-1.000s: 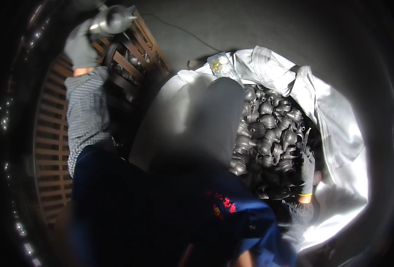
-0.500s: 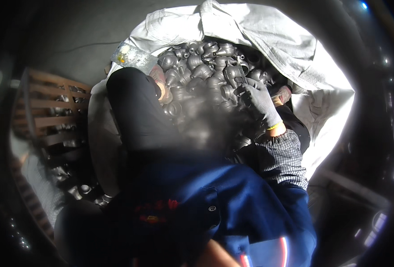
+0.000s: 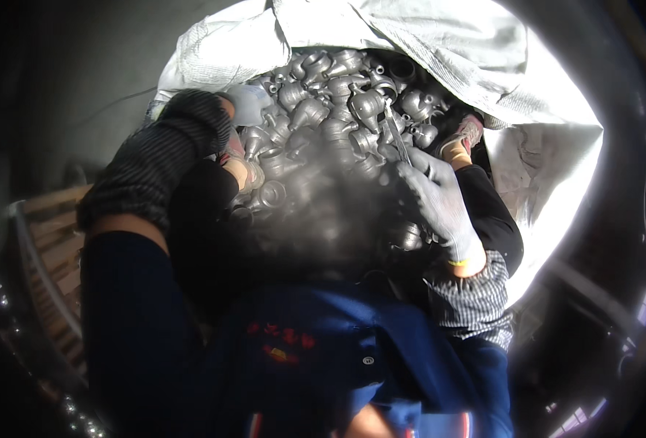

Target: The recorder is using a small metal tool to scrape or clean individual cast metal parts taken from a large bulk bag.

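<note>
A big heap of dull grey metal castings (image 3: 308,113), rounded with short necks and open ends, fills a white sack. My left hand (image 3: 248,104), in a pale glove, is at the heap's far left edge. It is blurred and its fingers do not show clearly. In a grey glove with a yellow cuff, my right hand (image 3: 440,193) is closed around a thin, flat metal tool (image 3: 394,133). The tool's tip points away from me, close to a casting (image 3: 367,106) near the middle of the heap. A dark blur covers the near part of the heap.
The white sack's rim (image 3: 425,29) is folded outward around the heap. My feet, a left shoe (image 3: 234,150) and a right shoe (image 3: 471,130), are at the heap's sides. A brown slatted crate (image 3: 52,212) stands at the left, partly behind my left arm.
My left arm has come in from the left, its hand now at the heap's far left edge. My right hand has shifted slightly nearer to me, still with the tool. The view has shifted somewhat.
</note>
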The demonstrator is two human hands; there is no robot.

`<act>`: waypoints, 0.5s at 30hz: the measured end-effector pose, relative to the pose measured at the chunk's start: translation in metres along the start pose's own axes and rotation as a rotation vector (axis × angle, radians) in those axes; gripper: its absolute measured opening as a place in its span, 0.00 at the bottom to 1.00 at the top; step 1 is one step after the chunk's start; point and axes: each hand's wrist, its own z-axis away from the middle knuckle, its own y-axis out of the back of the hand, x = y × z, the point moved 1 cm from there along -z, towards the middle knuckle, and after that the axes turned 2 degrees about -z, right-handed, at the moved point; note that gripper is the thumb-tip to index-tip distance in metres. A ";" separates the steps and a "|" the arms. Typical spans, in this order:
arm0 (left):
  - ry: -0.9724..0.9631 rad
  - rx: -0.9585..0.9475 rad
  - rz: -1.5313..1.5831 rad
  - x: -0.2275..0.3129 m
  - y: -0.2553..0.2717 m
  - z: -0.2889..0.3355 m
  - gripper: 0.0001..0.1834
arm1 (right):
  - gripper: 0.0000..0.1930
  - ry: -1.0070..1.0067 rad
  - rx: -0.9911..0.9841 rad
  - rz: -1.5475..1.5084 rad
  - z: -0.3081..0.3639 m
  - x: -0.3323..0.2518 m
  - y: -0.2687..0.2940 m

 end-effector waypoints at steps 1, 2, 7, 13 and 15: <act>-0.038 0.007 -0.148 -0.007 -0.019 -0.013 0.19 | 0.16 -0.011 0.030 -0.058 0.002 -0.002 -0.004; -0.050 0.000 -0.142 -0.005 -0.026 -0.021 0.19 | 0.16 -0.023 0.038 -0.062 0.003 -0.004 -0.004; 0.339 -0.228 -0.076 0.027 -0.095 -0.021 0.22 | 0.17 -0.124 0.033 -0.078 0.002 -0.004 -0.001; 0.462 -0.185 -0.025 0.024 -0.117 -0.027 0.24 | 0.19 -0.163 0.052 -0.056 0.004 -0.007 -0.005; 0.464 -0.159 0.008 0.026 -0.120 -0.028 0.25 | 0.16 -0.191 0.049 -0.090 0.003 -0.011 -0.004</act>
